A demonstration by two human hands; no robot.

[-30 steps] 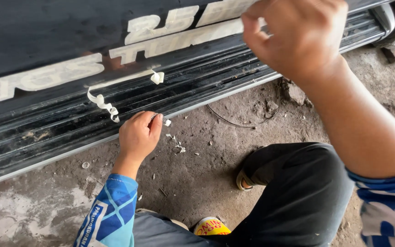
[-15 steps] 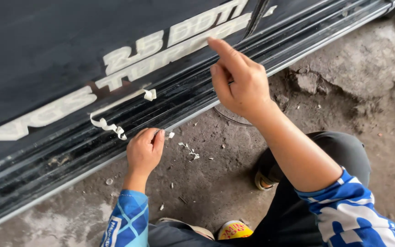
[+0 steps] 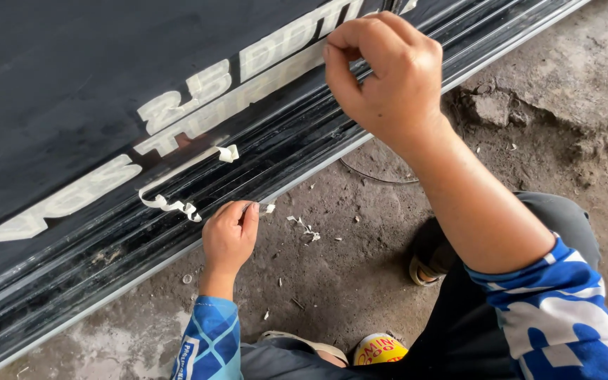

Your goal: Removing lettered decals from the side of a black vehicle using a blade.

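A black vehicle door panel (image 3: 72,84) carries pale sticker lettering (image 3: 198,116), partly peeled, with a curled loose strip (image 3: 177,204) hanging below it. My right hand (image 3: 388,77) is raised against the lettering at the upper middle, fingertips pinched at the sticker's edge. My left hand (image 3: 228,236) rests low by the black ribbed sill (image 3: 93,260), fingers closed on a small white sticker scrap (image 3: 267,208).
Rough concrete ground (image 3: 360,267) lies below the sill, strewn with small white sticker bits (image 3: 304,226). A thin wire loop (image 3: 374,176) lies near the sill. My bent knee in dark trousers (image 3: 550,218) and a sandalled foot (image 3: 427,264) are at the right.
My right hand has moved from pointing with a finger to pinching at the lettering, and the view has come closer. My left hand stays by the sill.
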